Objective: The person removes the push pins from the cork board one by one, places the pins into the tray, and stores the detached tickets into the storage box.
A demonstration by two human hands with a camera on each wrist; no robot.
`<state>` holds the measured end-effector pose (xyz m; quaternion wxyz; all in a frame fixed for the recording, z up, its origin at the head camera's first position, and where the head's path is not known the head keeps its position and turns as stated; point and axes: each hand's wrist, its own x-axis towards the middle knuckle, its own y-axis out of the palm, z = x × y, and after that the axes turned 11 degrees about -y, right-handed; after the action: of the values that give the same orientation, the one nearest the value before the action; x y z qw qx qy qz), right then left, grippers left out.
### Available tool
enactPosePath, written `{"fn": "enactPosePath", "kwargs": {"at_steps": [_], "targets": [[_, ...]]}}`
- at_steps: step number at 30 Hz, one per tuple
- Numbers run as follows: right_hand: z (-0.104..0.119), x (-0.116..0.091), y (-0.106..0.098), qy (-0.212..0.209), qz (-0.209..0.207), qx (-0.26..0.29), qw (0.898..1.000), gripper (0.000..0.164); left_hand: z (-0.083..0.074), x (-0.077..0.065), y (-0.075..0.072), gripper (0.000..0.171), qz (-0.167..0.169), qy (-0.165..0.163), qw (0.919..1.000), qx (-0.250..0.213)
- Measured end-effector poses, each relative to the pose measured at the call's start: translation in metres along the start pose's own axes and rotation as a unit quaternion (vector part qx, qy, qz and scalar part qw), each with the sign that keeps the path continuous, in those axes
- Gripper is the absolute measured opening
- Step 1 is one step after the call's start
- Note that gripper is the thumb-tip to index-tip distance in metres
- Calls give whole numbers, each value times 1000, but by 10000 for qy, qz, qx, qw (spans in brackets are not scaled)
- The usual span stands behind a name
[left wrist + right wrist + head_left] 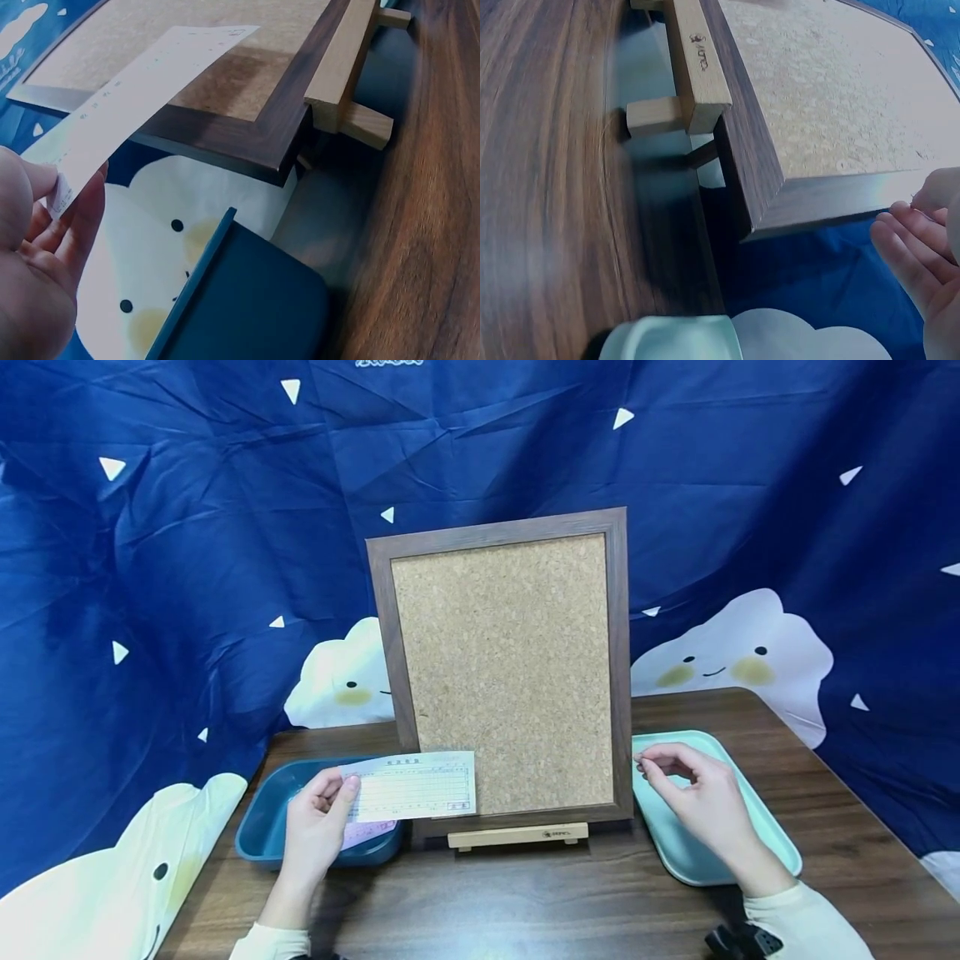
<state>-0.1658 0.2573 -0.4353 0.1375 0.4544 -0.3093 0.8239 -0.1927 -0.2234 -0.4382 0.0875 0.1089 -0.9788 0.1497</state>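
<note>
My left hand [315, 827] pinches a printed paper form [416, 787] by its left end, thumb in front. The form is held level over the lower left corner of a cork board [510, 668] with a dark wooden frame; whether it touches the cork I cannot tell. In the left wrist view the form [127, 101] slants up from the fingers. My right hand [701, 789] pinches a tiny pin-like thing [638, 760] between thumb and fingertips, above the light green tray [765, 839], just right of the frame. Its shape is mostly hidden by the fingers.
The board leans on a pale wooden easel stand [517, 836] on a brown wooden table [555, 902]. Under the left hand sits a dark blue tray [262, 843] with a pink printed slip [367, 832] in it. Behind hangs a blue cloth [480, 452] with clouds.
</note>
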Motion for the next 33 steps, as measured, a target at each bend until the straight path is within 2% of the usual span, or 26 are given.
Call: {"fn": "enactPosePath", "kwargs": {"at_steps": [5,14,27,33], "targets": [[-5,-2,-4,83,31,-95,9999,29,0,-1,-5,18,-35,-87,9999,36],[-18,-5,-10,88,217,-241,9994,29,3,-4,-15,18,-328,-171,9983,446],[-30,-16,-25,275,329,-373,9984,29,12,-4,-29,15,-665,-269,9962,498],[-34,-18,-30,305,320,-407,9982,30,16,-4,-36,17,-695,-286,9958,517]]}}
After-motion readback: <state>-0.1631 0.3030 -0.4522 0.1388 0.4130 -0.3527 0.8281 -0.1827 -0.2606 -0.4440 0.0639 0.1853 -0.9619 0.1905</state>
